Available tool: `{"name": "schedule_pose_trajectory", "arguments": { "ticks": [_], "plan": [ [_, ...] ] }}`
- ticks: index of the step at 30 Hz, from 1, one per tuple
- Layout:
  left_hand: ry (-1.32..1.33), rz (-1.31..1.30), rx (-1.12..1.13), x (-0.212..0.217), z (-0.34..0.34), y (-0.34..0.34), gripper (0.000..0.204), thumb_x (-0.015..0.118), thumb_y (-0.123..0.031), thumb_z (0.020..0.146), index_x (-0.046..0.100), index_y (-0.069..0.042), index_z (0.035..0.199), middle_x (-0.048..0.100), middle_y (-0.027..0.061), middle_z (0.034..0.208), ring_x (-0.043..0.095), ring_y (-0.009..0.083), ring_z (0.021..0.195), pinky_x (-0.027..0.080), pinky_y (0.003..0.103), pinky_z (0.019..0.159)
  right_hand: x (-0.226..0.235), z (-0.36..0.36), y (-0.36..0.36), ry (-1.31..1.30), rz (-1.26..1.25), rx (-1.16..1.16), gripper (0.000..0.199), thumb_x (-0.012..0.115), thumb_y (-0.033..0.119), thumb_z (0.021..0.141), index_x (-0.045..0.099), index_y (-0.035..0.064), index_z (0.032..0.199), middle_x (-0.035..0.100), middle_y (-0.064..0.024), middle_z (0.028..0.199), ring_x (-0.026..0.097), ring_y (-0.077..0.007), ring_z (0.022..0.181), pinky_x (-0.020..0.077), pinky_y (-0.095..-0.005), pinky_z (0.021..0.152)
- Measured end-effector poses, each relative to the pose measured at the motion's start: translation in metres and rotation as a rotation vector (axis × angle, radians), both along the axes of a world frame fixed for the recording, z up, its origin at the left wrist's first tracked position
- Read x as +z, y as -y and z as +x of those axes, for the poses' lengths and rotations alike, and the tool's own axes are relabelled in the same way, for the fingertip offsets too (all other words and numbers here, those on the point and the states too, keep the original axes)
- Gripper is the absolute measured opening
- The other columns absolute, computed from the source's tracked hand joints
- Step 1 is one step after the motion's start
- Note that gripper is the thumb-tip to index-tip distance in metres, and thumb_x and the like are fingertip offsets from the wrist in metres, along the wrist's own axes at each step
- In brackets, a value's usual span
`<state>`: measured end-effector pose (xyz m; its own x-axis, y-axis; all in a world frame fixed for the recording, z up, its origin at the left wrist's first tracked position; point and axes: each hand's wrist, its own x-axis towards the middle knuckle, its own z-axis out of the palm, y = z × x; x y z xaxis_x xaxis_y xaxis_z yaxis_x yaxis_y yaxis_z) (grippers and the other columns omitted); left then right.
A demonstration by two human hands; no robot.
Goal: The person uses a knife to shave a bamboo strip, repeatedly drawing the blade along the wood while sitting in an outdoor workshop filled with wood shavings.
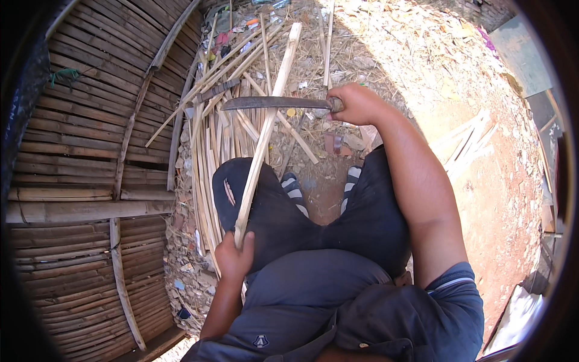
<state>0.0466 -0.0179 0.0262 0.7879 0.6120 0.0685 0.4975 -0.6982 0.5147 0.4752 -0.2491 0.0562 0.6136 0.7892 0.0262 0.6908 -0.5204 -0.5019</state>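
My left hand (234,254) is closed around the near end of a long pale bamboo strip (258,158). The strip slants away from me across my left thigh, its far end up and to the right. In my right hand (353,104) is the handle of a machete (277,103), gripped with the fingers wrapped round. Its dark blade points left and lies across the strip; whether it cuts into the wood I cannot tell. Beside my left knee lies a bundle of split bamboo strips (202,181). A second dark-handled blade tool (217,90) rests on that pile.
A bamboo slat wall (78,127) stands close on my left. Wood shavings and litter cover the ground (392,36) ahead. More pale strips (467,142) lie to the right in sunlight. Grey panels (522,57) lean at the far right. My striped sandals (294,193) are between my knees.
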Motion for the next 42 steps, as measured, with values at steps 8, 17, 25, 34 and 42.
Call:
{"name": "schedule_pose_trajectory", "arguments": {
  "ticks": [8, 17, 25, 34, 42],
  "plan": [
    [-0.03, 0.004, 0.014, 0.001, 0.001, 0.001, 0.042, 0.081, -0.038, 0.092, 0.063, -0.001, 0.082, 0.067, 0.0226, 0.068, 0.07, 0.0444, 0.066, 0.054, 0.048, 0.061, -0.002, -0.001, -0.001, -0.028, 0.018, -0.001, 0.04, 0.088, 0.033, 0.085, 0.074, 0.005, 0.11, 0.075, -0.0195, 0.098, 0.073, -0.0369, 0.094, 0.0551, -0.0461, 0.083],
    [0.029, -0.006, 0.002, 0.001, 0.002, 0.002, 0.04, 0.082, -0.037, 0.092, 0.064, -0.002, 0.083, 0.068, 0.0209, 0.068, 0.071, 0.0417, 0.066, 0.054, 0.045, 0.061, -0.002, -0.001, -0.002, -0.06, -0.009, -0.003, 0.045, 0.087, 0.036, 0.086, 0.073, 0.004, 0.115, 0.075, -0.0207, 0.101, 0.073, -0.0384, 0.098, 0.0553, -0.0472, 0.087],
    [0.019, -0.024, 0.016, 0.0, 0.002, 0.002, 0.036, 0.082, -0.034, 0.091, 0.065, -0.003, 0.084, 0.068, 0.0177, 0.068, 0.07, 0.0388, 0.064, 0.054, 0.044, 0.061, -0.01, 0.003, -0.003, -0.063, 0.015, 0.015, 0.04, 0.088, 0.032, 0.086, 0.073, 0.0032, 0.11, 0.075, -0.0189, 0.097, 0.073, -0.0348, 0.094, 0.0548, -0.0455, 0.085],
    [0.012, -0.01, 0.008, 0.0, 0.002, 0.002, 0.036, 0.083, -0.033, 0.091, 0.064, -0.003, 0.082, 0.066, 0.0157, 0.065, 0.068, 0.0361, 0.059, 0.053, 0.043, 0.058, -0.012, 0.002, -0.002, -0.06, 0.022, 0.002, 0.042, 0.087, 0.034, 0.088, 0.074, 0.0035, 0.113, 0.075, -0.0192, 0.099, 0.073, -0.035, 0.097, 0.0549, -0.0459, 0.085],
    [0.011, -0.039, 0.024, 0.001, 0.002, 0.003, 0.035, 0.081, -0.031, 0.093, 0.065, -0.002, 0.084, 0.066, 0.0146, 0.066, 0.067, 0.0315, 0.06, 0.053, 0.041, 0.06, -0.013, 0.001, -0.005, 0.002, 0.052, -0.012, 0.042, 0.087, 0.034, 0.087, 0.073, 0.0045, 0.114, 0.075, -0.0211, 0.099, 0.072, -0.0386, 0.095, 0.0549, -0.0473, 0.084]
  ]
}}
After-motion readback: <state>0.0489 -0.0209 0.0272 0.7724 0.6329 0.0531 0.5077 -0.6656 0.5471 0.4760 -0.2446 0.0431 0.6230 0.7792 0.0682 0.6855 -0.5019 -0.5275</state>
